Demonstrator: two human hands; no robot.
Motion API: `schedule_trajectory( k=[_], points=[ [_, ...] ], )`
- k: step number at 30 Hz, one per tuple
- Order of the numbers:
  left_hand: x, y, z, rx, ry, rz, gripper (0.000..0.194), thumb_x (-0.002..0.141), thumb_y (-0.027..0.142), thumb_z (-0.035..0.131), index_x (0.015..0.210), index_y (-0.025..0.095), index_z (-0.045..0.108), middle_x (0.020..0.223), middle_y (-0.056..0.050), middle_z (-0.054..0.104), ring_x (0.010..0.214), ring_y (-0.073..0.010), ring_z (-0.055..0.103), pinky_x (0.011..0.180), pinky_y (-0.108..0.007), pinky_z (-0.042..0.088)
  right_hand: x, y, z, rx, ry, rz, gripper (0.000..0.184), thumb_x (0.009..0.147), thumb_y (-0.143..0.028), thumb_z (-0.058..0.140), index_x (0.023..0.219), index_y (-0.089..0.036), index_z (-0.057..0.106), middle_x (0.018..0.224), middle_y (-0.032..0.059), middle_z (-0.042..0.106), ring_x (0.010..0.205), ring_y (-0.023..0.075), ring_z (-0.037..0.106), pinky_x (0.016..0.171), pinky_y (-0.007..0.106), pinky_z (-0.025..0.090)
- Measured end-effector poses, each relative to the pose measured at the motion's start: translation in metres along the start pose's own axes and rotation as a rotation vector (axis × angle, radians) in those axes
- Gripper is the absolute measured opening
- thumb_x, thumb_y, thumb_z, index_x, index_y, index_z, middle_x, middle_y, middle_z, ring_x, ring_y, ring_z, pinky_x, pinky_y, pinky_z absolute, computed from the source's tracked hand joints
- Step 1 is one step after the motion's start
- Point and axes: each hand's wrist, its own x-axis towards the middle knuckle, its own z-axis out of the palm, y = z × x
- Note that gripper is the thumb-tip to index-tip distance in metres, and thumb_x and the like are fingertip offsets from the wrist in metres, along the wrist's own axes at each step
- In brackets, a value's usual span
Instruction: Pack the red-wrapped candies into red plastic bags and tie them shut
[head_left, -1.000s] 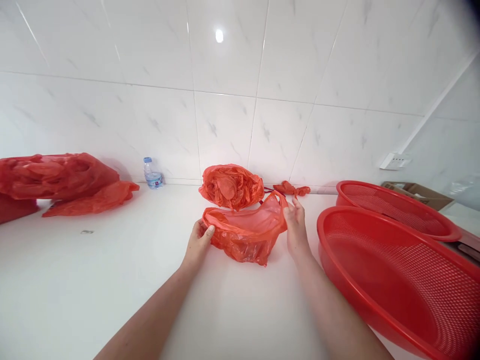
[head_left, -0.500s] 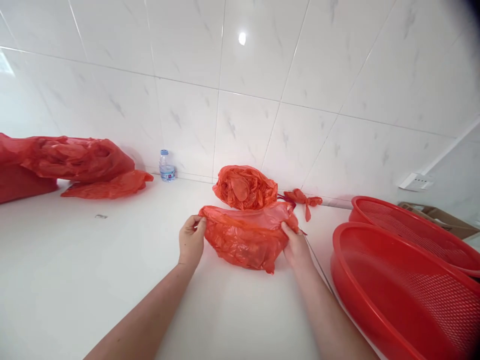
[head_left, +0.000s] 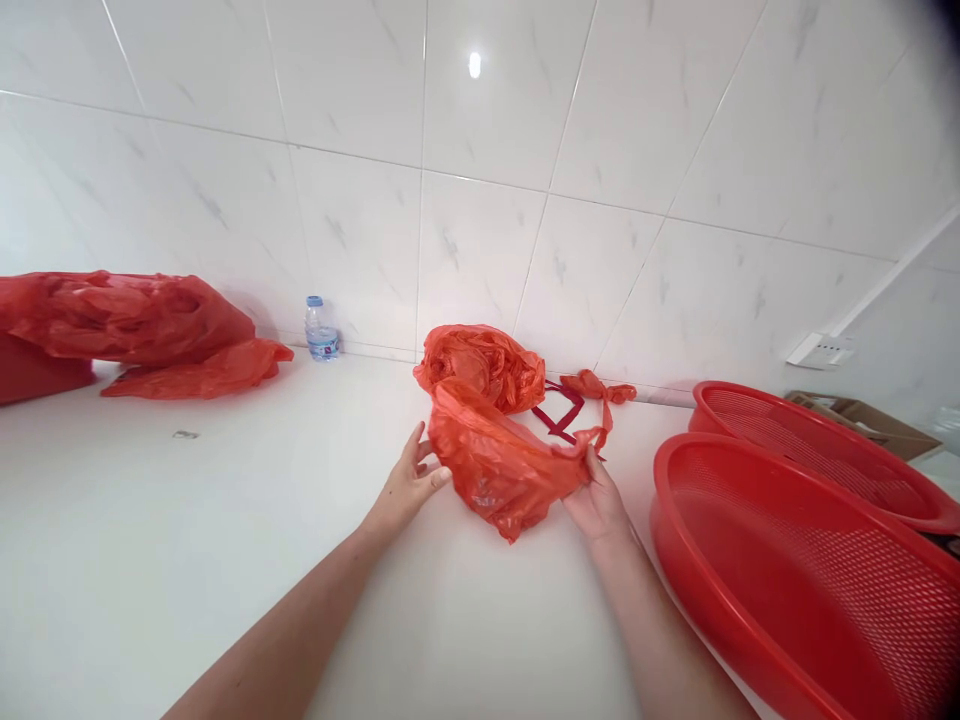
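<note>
Freed from the red bag's rim (head_left: 510, 470) since earlier, the left hand (head_left: 409, 492) spreads beside it while the right hand (head_left: 598, 500) pinches its corner, work seemingly midway, bag unreleased.

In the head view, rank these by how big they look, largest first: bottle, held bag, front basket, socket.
1. Front basket
2. Held bag
3. Bottle and socket: too alike to rank.

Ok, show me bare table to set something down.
Bare table lies left of the left arm, nearer than the small scrap, and between it and the right arm, nearer than the held bag. Crowded: behind that bag, by another bag; right, by baskets.
</note>
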Motion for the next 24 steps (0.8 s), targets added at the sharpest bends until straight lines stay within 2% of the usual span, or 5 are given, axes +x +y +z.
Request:
schedule_trajectory(
  k=[5, 9, 13, 18, 24],
  points=[
    [-0.01, 0.011, 0.019, -0.107, -0.254, -0.007, 0.061, 0.071, 0.04, 0.071, 0.126, 0.022, 0.051, 0.125, -0.012, 0.057, 0.113, -0.0302, 0.054, 0.089, -0.038, 0.046, -0.004, 0.003, 0.01, -0.097, -0.169, 0.124, 0.05, 0.075, -0.047, 0.064, 0.047, -0.021, 0.032, 0.044, -0.0055, 0.028, 0.041, 0.0094, 0.029, 0.044, 0.023, 0.035],
    [-0.018, 0.012, 0.028, -0.095, -0.333, -0.122, 0.034, 0.073, 0.041, 0.069, 0.097, 0.019, 0.065, 0.092, -0.006, 0.069, 0.08, -0.0228, 0.063, 0.065, -0.03, 0.049, -0.012, 0.01, 0.024, -0.208, -0.206, 0.175, 0.059, 0.075, -0.075, 0.043, 0.05, -0.023, 0.032, 0.05, -0.004, 0.029, 0.044, 0.0112, 0.03, 0.048, 0.027, 0.038],
    [-0.019, 0.006, 0.026, -0.134, -0.159, -0.212, 0.027, 0.077, 0.043, 0.064, 0.072, 0.017, 0.062, 0.06, 0.0, 0.061, 0.05, -0.012, 0.053, 0.048, -0.024, 0.04, -0.016, 0.015, 0.024, -0.219, -0.166, 0.156, 0.048, 0.073, -0.069, 0.054, 0.06, -0.023, 0.046, 0.059, -0.0018, 0.045, 0.053, 0.0131, 0.044, 0.055, 0.029, 0.043],
    [-0.01, 0.003, 0.016, -0.514, -0.003, -0.306, 0.022, 0.079, 0.037, 0.061, 0.093, 0.019, 0.063, 0.086, -0.004, 0.068, 0.073, -0.0187, 0.064, 0.068, -0.031, 0.051, -0.007, 0.018, 0.009, -0.101, 0.026, 0.043, 0.018, 0.067, -0.029, 0.073, 0.07, -0.024, 0.056, 0.069, -0.0044, 0.058, 0.067, 0.0127, 0.057, 0.068, 0.027, 0.048],
    [-0.005, -0.005, 0.015, -0.618, 0.134, -0.462, 0.011, 0.077, 0.027, 0.056, 0.078, 0.018, 0.061, 0.079, -0.004, 0.067, 0.078, -0.0188, 0.065, 0.071, -0.029, 0.053, 0.001, 0.02, -0.002, -0.048, 0.055, 0.02, 0.012, 0.076, -0.036, 0.066, 0.08, -0.026, 0.061, 0.087, -0.0005, 0.068, 0.091, 0.0175, 0.063, 0.085, 0.035, 0.051]
  ],
)
